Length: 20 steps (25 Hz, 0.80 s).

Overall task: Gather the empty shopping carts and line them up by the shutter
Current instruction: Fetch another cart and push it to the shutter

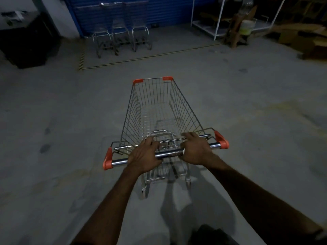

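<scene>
Chrome handle (169, 154): both hands are wrapped round it, backs up, with a bare stretch of bar showing between them.
Left hand (144, 156): grips the bar left of its middle, fingers curled over the top, wrist in line with the forearm.
Right hand (196, 150): grips the bar right of its middle, fingers curled over the far side, and sits higher in view because the bar runs askew.
Arms: two bare forearms come up from the bottom edge, nearly straight, drawing together toward the bar.
Orange caps (107, 161): one at each end of the handle, outside both hands.
Cart (159, 110): empty wire basket, out on the open floor, nose pointing away from the person; orange guards on its two front corners; rear wheels on the ground below the handle.
Floor (70, 112): grey concrete, with the person's shadow under and behind the cart.
Striped tape (141, 58): yellow-and-black line on the floor, between the cart and the far wall.
Parked carts (122, 38): about three, blurred, side by side against the shutter, well apart from the held cart.
Shutter (159, 13): blue, ribbed, across the far wall.
White rack (212, 23): right of the shutter, with a wooden stool and cardboard near it.
Dark cabinet (26, 45): far left.
</scene>
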Each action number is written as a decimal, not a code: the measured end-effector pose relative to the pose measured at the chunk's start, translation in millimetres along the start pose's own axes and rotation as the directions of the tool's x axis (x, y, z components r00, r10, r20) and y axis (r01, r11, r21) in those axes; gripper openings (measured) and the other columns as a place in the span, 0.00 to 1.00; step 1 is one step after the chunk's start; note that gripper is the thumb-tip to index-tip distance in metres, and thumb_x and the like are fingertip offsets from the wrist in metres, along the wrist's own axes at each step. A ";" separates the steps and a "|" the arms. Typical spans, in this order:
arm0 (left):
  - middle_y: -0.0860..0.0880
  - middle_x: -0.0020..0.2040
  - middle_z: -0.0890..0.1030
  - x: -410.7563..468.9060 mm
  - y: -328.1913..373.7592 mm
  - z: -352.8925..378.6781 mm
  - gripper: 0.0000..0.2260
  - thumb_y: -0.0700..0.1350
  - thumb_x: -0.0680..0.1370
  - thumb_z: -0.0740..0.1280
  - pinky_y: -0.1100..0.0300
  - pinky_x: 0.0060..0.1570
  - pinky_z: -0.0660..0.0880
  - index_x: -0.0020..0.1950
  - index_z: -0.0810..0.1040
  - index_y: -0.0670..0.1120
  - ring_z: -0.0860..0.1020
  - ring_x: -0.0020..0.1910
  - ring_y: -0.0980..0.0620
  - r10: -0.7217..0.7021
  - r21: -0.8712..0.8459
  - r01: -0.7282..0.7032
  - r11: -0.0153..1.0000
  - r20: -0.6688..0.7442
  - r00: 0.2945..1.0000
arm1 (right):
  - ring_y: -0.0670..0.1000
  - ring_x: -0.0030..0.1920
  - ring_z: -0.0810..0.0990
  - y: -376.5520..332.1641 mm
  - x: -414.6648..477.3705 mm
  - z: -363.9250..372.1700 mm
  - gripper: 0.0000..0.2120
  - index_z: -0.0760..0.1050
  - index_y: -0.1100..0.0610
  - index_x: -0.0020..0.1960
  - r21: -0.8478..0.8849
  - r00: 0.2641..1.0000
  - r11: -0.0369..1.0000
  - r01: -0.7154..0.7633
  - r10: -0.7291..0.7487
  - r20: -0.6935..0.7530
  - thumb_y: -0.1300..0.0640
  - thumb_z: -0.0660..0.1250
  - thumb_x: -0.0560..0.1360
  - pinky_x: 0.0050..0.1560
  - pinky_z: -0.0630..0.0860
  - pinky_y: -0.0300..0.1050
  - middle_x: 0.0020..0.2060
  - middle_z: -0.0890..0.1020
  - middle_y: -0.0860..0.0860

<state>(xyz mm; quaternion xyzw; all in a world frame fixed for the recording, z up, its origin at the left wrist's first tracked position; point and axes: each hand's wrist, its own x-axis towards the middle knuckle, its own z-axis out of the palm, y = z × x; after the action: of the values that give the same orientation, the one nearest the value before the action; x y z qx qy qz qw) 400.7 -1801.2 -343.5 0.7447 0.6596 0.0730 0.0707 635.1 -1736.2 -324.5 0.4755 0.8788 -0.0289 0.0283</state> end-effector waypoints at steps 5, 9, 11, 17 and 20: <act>0.56 0.53 0.78 105.2 -31.1 -6.3 0.16 0.60 0.70 0.71 0.55 0.42 0.72 0.51 0.71 0.56 0.80 0.51 0.49 -0.004 -0.043 0.003 0.999 -0.021 1.000 | 0.52 0.45 0.82 39.9 99.8 2.8 0.12 0.82 0.50 0.46 0.028 0.989 0.999 -0.019 0.023 -0.144 0.44 0.68 0.68 0.42 0.78 0.45 0.47 0.82 0.48; 0.57 0.54 0.78 191.1 -53.0 -8.9 0.18 0.62 0.68 0.71 0.55 0.43 0.76 0.53 0.70 0.58 0.81 0.49 0.49 -0.033 -0.055 0.032 0.998 -0.010 0.999 | 0.53 0.36 0.83 80.0 181.3 -4.1 0.10 0.81 0.50 0.43 0.026 0.987 1.000 0.012 -0.007 -0.159 0.45 0.66 0.69 0.38 0.77 0.44 0.37 0.84 0.49; 0.57 0.53 0.78 231.7 -62.2 -10.3 0.18 0.62 0.68 0.71 0.55 0.43 0.77 0.53 0.71 0.57 0.81 0.48 0.49 -0.041 -0.050 0.040 0.998 -0.018 0.999 | 0.55 0.34 0.83 100.4 218.9 -5.0 0.10 0.80 0.51 0.41 0.010 0.983 1.000 0.017 -0.015 -0.183 0.46 0.66 0.68 0.36 0.76 0.45 0.35 0.83 0.50; 0.55 0.56 0.76 358.4 -98.3 -11.4 0.17 0.61 0.64 0.70 0.53 0.49 0.73 0.49 0.77 0.57 0.76 0.54 0.49 0.036 0.081 -0.026 0.996 -0.123 0.992 | 0.57 0.39 0.81 160.9 339.8 -7.3 0.14 0.83 0.52 0.41 -0.066 0.985 0.998 0.014 -0.026 -0.172 0.44 0.66 0.65 0.47 0.74 0.51 0.40 0.81 0.52; 0.55 0.61 0.76 424.3 -120.4 -14.8 0.16 0.62 0.64 0.71 0.51 0.53 0.72 0.47 0.79 0.57 0.76 0.57 0.49 0.030 0.071 -0.021 0.997 -0.134 0.991 | 0.56 0.47 0.80 186.7 404.1 -13.9 0.17 0.85 0.51 0.44 -0.072 0.986 0.997 0.030 -0.042 -0.163 0.40 0.67 0.67 0.53 0.74 0.55 0.52 0.80 0.53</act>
<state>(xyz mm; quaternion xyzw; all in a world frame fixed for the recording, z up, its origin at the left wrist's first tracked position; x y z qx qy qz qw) 331.3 -1365.4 -346.7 0.7485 0.6554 0.1011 -0.0010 570.5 -1296.1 -346.3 0.4590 0.8871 0.0402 -0.0282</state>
